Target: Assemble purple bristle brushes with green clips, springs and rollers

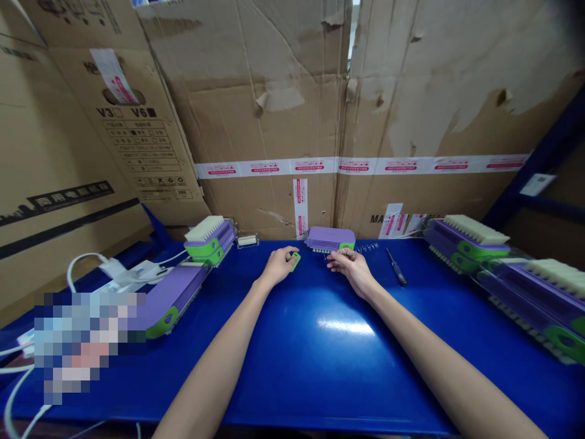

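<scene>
My left hand is closed on a small green plastic piece, held between thumb and fingers just above the blue table. To its right, my right hand has its fingers pinched together. Something small and shiny seems to be at those fingertips, too small to name. Right behind that hand lies a purple brush with a green end, bristles facing down; the fingers overlap its near edge, and I cannot tell whether they touch. Beside it is a thin metal coil spring. A screwdriver rests farther right.
Stacked purple-and-green brushes stand at the left and right. Another brush lies near a white power strip with cables. A small clear-and-white part sits at the back. Cardboard sheets wall off the blue table.
</scene>
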{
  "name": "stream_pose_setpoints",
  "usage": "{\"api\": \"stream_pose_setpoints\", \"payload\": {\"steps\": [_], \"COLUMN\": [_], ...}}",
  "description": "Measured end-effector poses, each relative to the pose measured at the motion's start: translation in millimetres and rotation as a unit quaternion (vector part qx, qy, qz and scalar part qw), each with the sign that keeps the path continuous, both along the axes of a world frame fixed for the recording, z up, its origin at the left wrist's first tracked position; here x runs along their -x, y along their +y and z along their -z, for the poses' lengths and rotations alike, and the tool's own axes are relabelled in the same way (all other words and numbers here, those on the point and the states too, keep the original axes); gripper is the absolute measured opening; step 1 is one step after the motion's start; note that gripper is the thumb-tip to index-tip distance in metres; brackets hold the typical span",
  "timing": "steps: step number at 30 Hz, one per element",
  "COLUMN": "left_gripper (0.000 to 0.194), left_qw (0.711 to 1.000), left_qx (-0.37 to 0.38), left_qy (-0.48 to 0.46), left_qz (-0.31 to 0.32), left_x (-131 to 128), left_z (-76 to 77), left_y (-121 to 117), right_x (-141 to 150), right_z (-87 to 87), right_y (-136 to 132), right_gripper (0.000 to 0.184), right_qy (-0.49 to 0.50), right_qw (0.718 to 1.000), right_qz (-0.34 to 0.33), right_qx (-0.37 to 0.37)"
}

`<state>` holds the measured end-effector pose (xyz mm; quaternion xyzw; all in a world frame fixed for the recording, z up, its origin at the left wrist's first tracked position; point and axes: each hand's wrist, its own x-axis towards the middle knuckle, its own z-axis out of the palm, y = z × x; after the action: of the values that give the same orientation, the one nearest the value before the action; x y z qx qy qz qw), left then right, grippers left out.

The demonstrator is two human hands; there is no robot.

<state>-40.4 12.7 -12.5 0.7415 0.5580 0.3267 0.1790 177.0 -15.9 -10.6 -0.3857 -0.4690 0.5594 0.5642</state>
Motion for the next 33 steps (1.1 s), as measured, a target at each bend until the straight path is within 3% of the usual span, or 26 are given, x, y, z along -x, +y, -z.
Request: {"api": "stream_pose_setpoints", "payload": {"steps": [3, 7, 10, 18, 23, 33], "left_gripper": [0.018, 0.025, 0.028, 0.033, 0.039, 0.047], "left_qw": [0.991, 0.946, 0.919, 0.920, 0.918, 0.912], "left_qx": [0.049, 0.148, 0.182, 0.178, 0.172, 0.185], "left_qy": [-0.127, -0.288, -0.348, -0.344, -0.346, -0.349], "left_qz": [0.004, 0.014, 0.038, 0.062, 0.088, 0.106], "left_x": [-9, -23, -31, -44, -46, -46], "left_z": [-0.9, -5.0, -9.7, -14.1, -10.0, -7.1], "left_y": [-3, -11, -18, -25, -24, -23], "right_x": [3, 5, 7, 13, 15, 12], "right_z": [-1.6, -3.4, -5.1, -1.8, 4.2, 9.8], "right_y": [-2, -4, -5, -6, -5, 1], "right_gripper": [0.035, 0.035, 0.043, 0.035, 0.034, 0.038], "right_qy": [0.006, 0.024, 0.006, -0.146, -0.172, -0.219], "right_qw": [1.000, 0.999, 0.999, 0.982, 0.973, 0.963], "right_qz": [0.011, 0.028, 0.037, 0.095, 0.088, 0.106], "right_qx": [-0.007, -0.015, -0.014, -0.076, -0.124, -0.113]}}
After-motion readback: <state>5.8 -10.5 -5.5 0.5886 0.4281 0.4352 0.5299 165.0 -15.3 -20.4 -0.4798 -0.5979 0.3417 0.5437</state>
